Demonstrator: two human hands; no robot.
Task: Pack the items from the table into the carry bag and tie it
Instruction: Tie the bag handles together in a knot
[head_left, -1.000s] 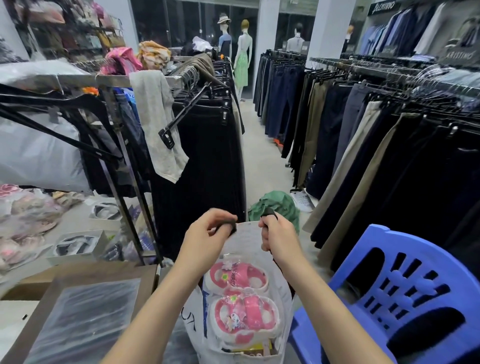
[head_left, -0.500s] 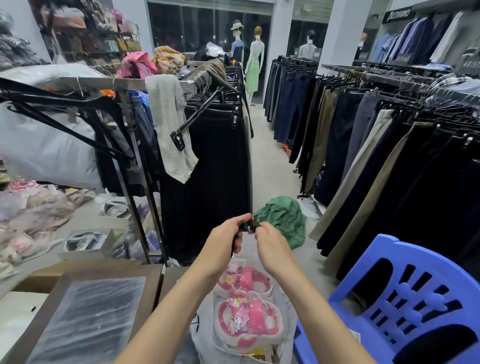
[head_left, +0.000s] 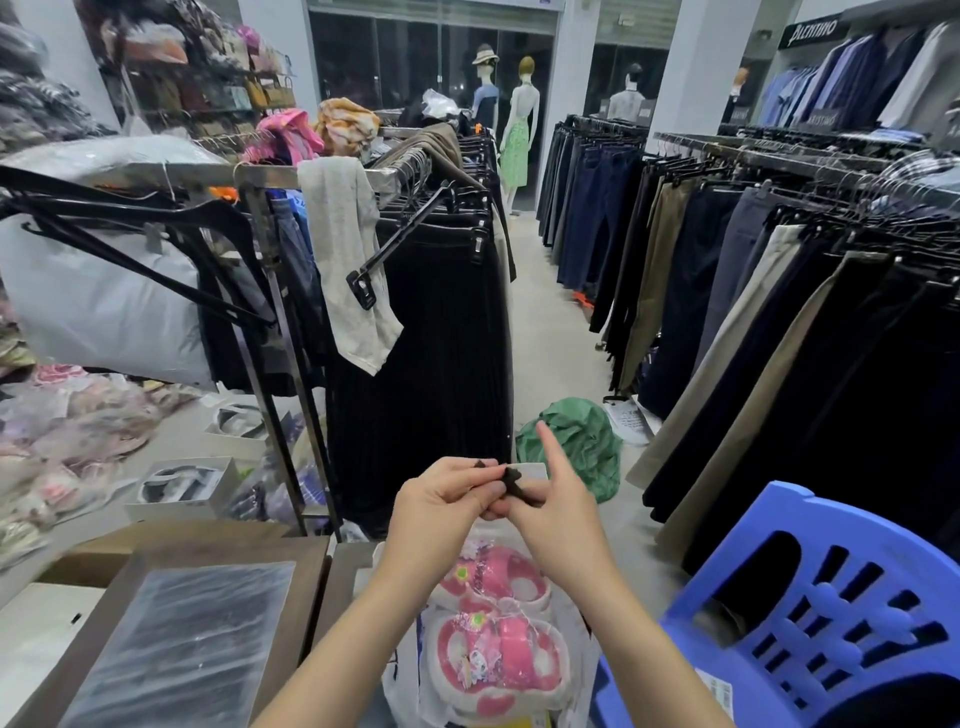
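A white plastic carry bag (head_left: 405, 680) hangs below my hands, with a pair of pink children's sandals (head_left: 498, 649) in clear wrap showing through its front. My left hand (head_left: 441, 504) and right hand (head_left: 550, 514) meet above the bag. Both pinch the bag's dark handles (head_left: 514, 480), which cross between my fingers. The right index finger sticks straight up. The bag's mouth is hidden behind my hands.
A brown table (head_left: 306, 571) with a plastic-wrapped dark item (head_left: 176, 644) lies lower left. A blue plastic chair (head_left: 810, 613) stands at lower right. Racks of dark trousers (head_left: 436, 332) line the aisle, and a green bag (head_left: 576, 441) lies on the floor ahead.
My hands came together from holding the handles apart, and the handles are now crossed between my fingers. The right index finger has lifted. The bag's mouth has drawn closed.
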